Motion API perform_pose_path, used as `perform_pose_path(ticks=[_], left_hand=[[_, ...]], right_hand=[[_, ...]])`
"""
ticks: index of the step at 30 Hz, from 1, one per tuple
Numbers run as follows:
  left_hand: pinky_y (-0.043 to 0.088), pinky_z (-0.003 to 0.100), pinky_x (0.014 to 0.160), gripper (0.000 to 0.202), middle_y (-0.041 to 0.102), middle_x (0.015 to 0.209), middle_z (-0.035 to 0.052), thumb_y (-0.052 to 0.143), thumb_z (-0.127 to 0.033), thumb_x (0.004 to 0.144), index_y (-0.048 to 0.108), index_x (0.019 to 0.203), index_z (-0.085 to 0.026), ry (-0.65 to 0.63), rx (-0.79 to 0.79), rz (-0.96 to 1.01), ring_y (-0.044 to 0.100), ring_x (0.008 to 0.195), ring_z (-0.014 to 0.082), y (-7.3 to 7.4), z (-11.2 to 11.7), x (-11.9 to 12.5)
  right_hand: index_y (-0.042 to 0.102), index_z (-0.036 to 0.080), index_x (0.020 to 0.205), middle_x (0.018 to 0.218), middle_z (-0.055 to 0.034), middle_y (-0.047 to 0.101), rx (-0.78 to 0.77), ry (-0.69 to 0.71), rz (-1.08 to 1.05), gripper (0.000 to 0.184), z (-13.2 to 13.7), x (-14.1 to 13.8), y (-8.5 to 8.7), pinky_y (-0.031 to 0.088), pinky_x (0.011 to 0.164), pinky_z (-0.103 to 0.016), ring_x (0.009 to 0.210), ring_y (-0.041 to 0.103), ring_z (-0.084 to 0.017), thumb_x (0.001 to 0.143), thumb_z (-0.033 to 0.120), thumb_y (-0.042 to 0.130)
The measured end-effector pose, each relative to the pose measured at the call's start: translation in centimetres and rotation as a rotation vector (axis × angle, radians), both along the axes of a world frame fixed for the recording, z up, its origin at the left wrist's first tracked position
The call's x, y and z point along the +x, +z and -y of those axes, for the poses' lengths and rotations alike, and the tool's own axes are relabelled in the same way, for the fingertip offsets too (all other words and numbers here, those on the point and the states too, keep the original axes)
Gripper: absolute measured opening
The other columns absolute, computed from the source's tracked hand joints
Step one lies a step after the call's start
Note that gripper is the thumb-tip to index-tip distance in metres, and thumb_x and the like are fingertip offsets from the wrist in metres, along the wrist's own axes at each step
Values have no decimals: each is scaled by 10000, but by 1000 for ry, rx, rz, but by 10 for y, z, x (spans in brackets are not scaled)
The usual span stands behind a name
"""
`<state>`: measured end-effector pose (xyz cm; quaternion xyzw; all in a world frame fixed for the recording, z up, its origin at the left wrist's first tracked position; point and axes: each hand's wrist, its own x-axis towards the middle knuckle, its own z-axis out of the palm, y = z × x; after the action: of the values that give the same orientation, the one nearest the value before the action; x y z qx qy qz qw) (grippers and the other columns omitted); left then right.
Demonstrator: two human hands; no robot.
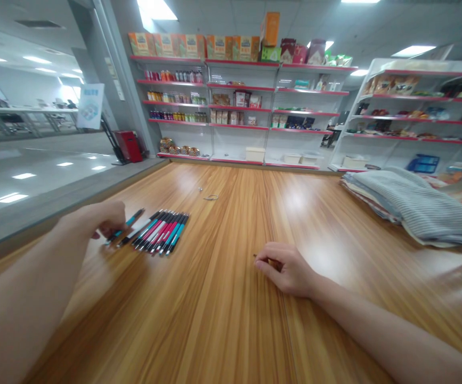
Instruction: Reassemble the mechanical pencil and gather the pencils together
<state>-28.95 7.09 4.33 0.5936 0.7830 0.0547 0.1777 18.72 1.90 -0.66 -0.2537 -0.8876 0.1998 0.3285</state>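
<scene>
My left hand [103, 220] is curled at the left end of a row of pens and pinches a teal pen [129, 223] that points up and to the right. The row of pens [162, 232], pink, teal and black, lies side by side on the wooden table [231, 298] just right of that hand. My right hand [284, 268] rests on the table near the middle, fingers curled inward, with a small dark thing at the fingertips that I cannot make out.
A stack of folded cloths [414, 205] lies at the right side of the table. A small ring-like item [210, 197] sits farther back on the wood. Shop shelves [238, 106] with goods line the far wall. A red case [129, 145] stands on the floor at left.
</scene>
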Motion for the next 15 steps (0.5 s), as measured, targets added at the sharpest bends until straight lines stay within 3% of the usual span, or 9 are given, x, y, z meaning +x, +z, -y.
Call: perform_pose_path(ticks=[3, 5, 10, 15], left_hand=[[465, 334, 578, 184, 630, 552, 80, 659, -228, 694, 587, 745, -67, 153, -202, -4, 604, 555, 214, -4, -8, 5], [480, 338, 607, 198, 667, 652, 86, 626, -223, 718, 585, 849, -81, 183, -242, 5, 619, 613, 210, -5, -10, 9], [486, 337, 634, 294, 674, 714, 55, 587, -168, 710, 563, 1000, -124, 156, -279, 10, 620, 643, 201, -3, -5, 12], [455, 318, 642, 398, 640, 722, 51, 649, -262, 693, 572, 1052, -108, 110, -195, -97, 569, 676, 197, 8, -7, 19]], right_hand=[[620, 153, 792, 685, -12, 549, -4, -10, 18, 121, 0, 0, -1, 356, 583, -240, 625, 487, -109, 870, 215, 551], [619, 152, 789, 682, -11, 547, -9, -11, 22, 121, 0, 0, -2, 353, 580, -237, 621, 484, -106, 870, 215, 554], [621, 154, 799, 685, -8, 549, -8, -4, 18, 109, -1, 0, -4, 353, 590, -234, 629, 490, -105, 867, 212, 558], [625, 152, 798, 682, -5, 546, -8, -2, 22, 109, -2, 1, -5, 349, 587, -233, 626, 487, -103, 864, 208, 558]])
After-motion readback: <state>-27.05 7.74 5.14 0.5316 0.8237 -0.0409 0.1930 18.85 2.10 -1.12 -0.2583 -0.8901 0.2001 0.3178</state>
